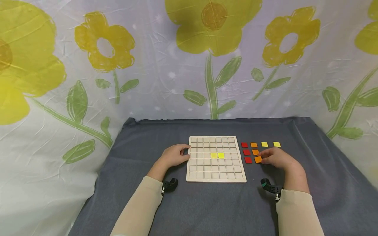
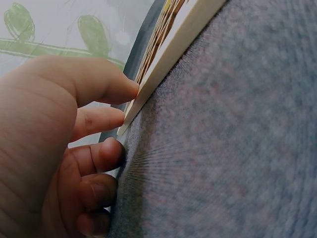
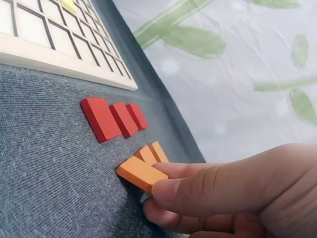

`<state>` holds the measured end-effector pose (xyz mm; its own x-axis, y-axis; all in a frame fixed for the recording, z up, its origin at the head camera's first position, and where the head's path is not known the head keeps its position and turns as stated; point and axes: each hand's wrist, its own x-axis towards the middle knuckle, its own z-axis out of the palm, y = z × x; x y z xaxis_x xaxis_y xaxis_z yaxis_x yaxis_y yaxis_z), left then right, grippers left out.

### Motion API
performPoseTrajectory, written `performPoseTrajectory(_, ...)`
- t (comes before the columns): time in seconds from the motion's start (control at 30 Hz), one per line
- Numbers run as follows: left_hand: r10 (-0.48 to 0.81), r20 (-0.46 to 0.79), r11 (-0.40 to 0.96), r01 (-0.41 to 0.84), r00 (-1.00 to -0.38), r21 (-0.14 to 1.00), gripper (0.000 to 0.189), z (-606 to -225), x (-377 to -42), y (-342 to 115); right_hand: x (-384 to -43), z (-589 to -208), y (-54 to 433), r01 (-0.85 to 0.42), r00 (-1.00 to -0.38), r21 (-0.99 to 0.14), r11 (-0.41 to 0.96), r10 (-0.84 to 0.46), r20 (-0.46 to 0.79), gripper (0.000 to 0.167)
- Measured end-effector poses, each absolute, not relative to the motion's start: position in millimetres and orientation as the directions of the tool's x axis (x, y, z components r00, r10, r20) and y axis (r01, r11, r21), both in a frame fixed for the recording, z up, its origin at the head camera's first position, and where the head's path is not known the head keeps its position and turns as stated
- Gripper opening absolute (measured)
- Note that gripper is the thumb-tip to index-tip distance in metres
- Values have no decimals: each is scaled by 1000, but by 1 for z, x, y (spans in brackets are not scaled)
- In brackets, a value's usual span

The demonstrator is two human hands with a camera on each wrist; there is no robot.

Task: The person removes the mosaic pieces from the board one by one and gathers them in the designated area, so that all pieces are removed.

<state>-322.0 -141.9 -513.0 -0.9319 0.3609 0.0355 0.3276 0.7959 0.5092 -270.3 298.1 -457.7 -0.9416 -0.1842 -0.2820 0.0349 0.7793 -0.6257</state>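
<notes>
A pale wooden grid board (image 1: pixel 216 177) lies on the grey cloth, with two yellow square tiles (image 1: pixel 220 155) side by side in its middle cells. My left hand (image 1: pixel 174 155) touches the board's left edge with thumb and forefinger; its other fingers curl loosely in the left wrist view. To the right of the board, my right hand (image 1: pixel 279 158) pinches an orange square tile (image 3: pixel 140 172) between thumb and fingers, one edge tilted up. Two more orange tiles (image 1: pixel 253 145) lie just beyond it. Red tiles (image 3: pixel 101 119) stand in a column between the orange ones and the board.
Two loose yellow tiles (image 1: pixel 276 144) lie at the far right, behind the right hand. Grey cloth (image 1: pixel 206 209) covers the table. A flower-printed curtain (image 1: pixel 153 82) hangs behind and at both sides. Each wrist carries a black camera mount (image 1: pixel 170 185).
</notes>
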Motion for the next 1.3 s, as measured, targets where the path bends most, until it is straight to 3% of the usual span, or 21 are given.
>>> performPoseTrajectory(0.43, 370, 51, 785, 341, -928, 517, 48, -512, -321, -142, -264, -444, 294, 8, -964, -657, 754, -169, -205, 39)
performPoseTrajectory(0.87, 363, 44, 789, 332, -931, 518, 49, -511, -320, -142, -268, -433, 258, -152, -979, -740, 655, -203, 22, 40)
performPoseTrajectory(1.3, 372, 45, 786, 340, -927, 516, 50, -511, -321, -142, -276, -442, 212, -254, -956, -749, 612, -277, 97, 39)
